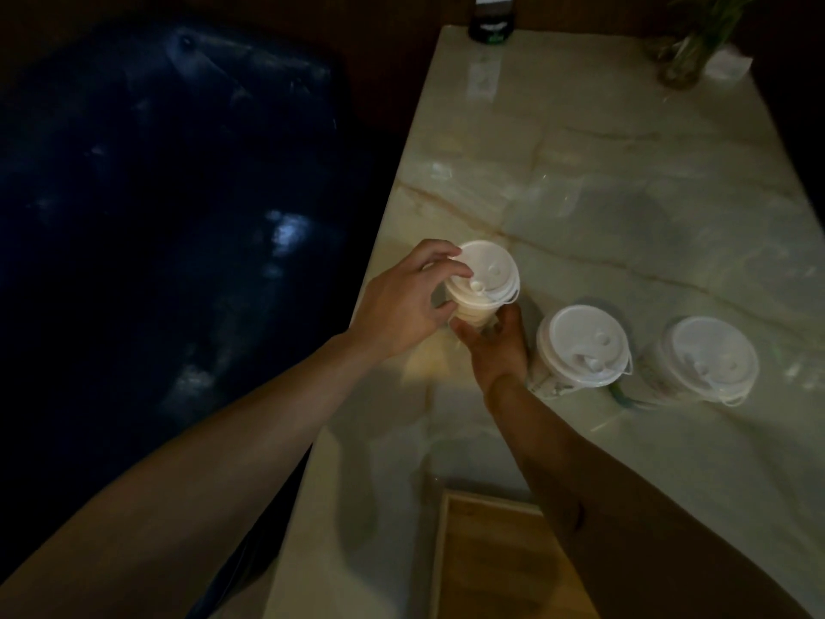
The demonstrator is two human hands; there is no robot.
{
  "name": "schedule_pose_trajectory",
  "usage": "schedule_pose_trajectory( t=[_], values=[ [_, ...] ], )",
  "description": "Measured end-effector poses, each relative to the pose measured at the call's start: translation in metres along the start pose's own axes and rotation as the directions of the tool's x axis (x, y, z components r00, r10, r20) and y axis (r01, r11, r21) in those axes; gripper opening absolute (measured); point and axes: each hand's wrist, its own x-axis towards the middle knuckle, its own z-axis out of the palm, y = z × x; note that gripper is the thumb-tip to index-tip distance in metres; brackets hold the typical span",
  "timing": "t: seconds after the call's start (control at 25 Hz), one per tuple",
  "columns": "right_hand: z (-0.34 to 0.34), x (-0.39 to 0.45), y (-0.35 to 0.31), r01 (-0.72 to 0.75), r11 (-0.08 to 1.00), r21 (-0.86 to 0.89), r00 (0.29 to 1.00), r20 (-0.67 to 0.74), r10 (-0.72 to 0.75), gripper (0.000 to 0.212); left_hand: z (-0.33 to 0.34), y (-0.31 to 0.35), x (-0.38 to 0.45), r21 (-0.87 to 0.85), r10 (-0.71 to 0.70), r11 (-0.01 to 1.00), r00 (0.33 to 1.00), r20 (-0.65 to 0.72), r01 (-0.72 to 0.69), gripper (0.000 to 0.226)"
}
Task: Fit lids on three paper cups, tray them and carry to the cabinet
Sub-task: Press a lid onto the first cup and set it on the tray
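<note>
The third cup (473, 312) is held above the marble counter (625, 207), its lid (486, 272) already seated on the rim, or nearly so; whether it is snapped down all round cannot be told in this dim light. The lid edge is pinched by the left hand (402, 306), with fingers curled over the near-left rim and the thumb below. The cup body is gripped from underneath by the right hand (495, 346), fingers wrapped round the lower wall. Whether the cup base touches the counter is hidden by the right hand. Just to the right of the right hand, the second lidded cup (580, 346) is seen standing on the counter, and beyond it, further right, the third-position lidded cup (710, 357) is standing too; both lids look fully fitted. Below the right forearm, near the bottom edge, a corner of the wooden tray (491, 556) is visible with nothing seen on the part in view. Far ahead of both hands, at the counter's back edge, a dark bottle (491, 24) and a glass vase with stems (683, 60) are seen. To the left of the left hand, off the counter, a dark padded seat (169, 172) is made out. Judged progress: lidding is done or in its last press; traying of all three cups and the carry to the cabinet are not yet done.
</note>
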Motion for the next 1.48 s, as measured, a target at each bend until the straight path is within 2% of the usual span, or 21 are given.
schedule_pose_trajectory(
  t=[0.24, 0.48, 0.72, 0.88, 1.0, 1.28, 1.48],
  values=[
    [0.002, -0.030, -0.018, 0.008, 0.988, 0.154, 1.000, -0.031, -0.004, 0.071, -0.016, 0.011, -0.016, -0.011, -0.019, 1.000, 0.999, -0.041, 0.018, 0.042],
    [-0.014, -0.080, -0.052, 0.072, 0.977, 0.201, 0.997, 0.006, -0.074, 0.074, -0.057, 0.038, -0.043, -0.074, -0.032, 0.997, 0.993, -0.113, 0.023, 0.041],
    [-0.053, -0.152, -0.085, 0.163, 0.961, 0.224, 0.984, 0.031, -0.174, 0.065, -0.096, 0.093, -0.082, -0.238, -0.016, 0.971, 0.988, -0.151, -0.021, 0.043],
    [-0.080, -0.196, -0.094, 0.218, 0.947, 0.235, 0.971, 0.042, -0.234, 0.082, -0.117, 0.135, -0.111, -0.274, 0.027, 0.959, 0.986, -0.165, -0.072, 0.040],
    [-0.097, -0.227, -0.097, 0.257, 0.932, 0.257, 0.962, 0.020, -0.271, 0.083, -0.128, 0.163, -0.130, -0.307, 0.068, 0.945, 0.984, -0.165, -0.117, 0.039],
    [-0.143, -0.279, -0.090, 0.317, 0.917, 0.243, 0.948, -0.046, -0.316, 0.082, -0.114, 0.210, -0.165, -0.482, 0.040, 0.867, 0.982, -0.184, -0.126, 0.037],
    [-0.178, -0.295, -0.070, 0.344, 0.915, 0.210, 0.939, -0.083, -0.334, 0.085, -0.083, 0.241, -0.183, -0.483, 0.041, 0.869, 0.988, -0.151, -0.110, 0.039]
  ],
)
